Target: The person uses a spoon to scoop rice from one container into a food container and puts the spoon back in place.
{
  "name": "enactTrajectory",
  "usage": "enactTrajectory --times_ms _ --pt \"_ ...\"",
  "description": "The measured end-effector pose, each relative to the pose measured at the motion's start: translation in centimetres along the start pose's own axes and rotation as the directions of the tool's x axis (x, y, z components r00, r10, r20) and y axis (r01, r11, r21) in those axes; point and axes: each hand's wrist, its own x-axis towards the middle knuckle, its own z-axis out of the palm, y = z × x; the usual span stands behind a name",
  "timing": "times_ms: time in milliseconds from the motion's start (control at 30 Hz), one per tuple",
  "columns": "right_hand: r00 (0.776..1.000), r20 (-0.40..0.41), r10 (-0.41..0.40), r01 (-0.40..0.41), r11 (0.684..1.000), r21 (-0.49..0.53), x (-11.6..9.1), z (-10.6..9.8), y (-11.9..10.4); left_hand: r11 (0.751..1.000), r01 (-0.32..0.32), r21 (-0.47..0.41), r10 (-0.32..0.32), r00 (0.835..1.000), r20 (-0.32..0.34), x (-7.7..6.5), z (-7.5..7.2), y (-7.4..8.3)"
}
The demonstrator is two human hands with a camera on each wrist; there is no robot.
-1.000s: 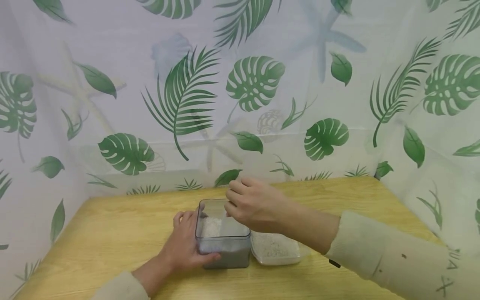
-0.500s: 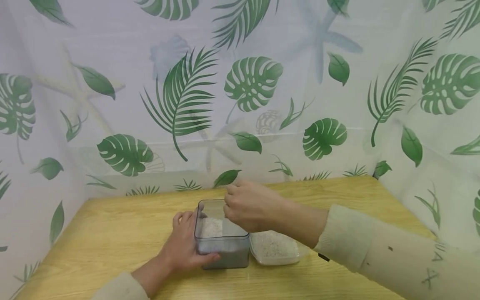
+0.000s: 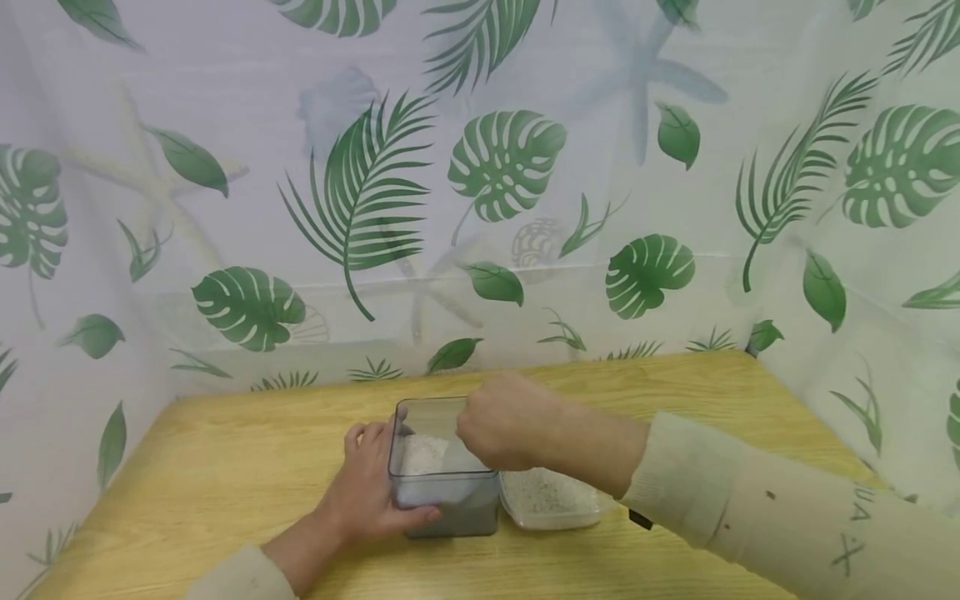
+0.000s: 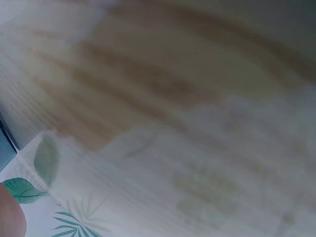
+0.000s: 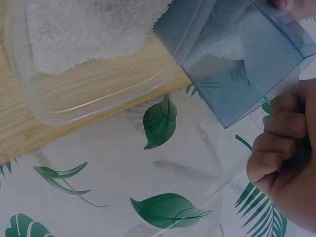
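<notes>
Yellow wood-look tabletop (image 3: 247,450) under everything here. Closest in are two cream sleeves, the left one (image 3: 243,577) and the right one (image 3: 750,500), with a small dark thing (image 3: 640,519) poking out under the right. Left hand (image 3: 367,492) has a good grip on a see-through grey-blue square container (image 3: 450,508), thumb across the near face and the other fingers round the side. White grains (image 3: 422,454) inside it, piled toward that hand. Right hand (image 3: 498,421) is curled up over the container's rim, and from the right wrist view it looks like it's pinching a pale see-through piece (image 5: 261,54) that reaches into the container. Can't tell you what that piece is, sorry. Just below the right wrist, right beside the container, sits a shallow clear tub (image 3: 551,523) with more white grains (image 3: 551,492), and wood shows through part of its bottom. Left wrist view is mostly blur. Way past both hands hangs a whitish cloth (image 3: 480,225) printed with green leaves and faded starfish.
</notes>
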Motion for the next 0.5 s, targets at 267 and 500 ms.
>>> enactTrajectory --times_ms 267,500 --pt "0.992 -0.079 0.101 -0.092 0.990 0.110 -0.5 0.4 0.0 1.000 0.004 -0.013 -0.004 1.000 0.001 0.3 0.3 0.2" --pt "0.934 -0.317 0.163 -0.113 0.979 0.169 -0.9 2.0 -0.8 1.000 0.006 -0.011 -0.006 1.000 -0.007 0.0 0.1 0.0"
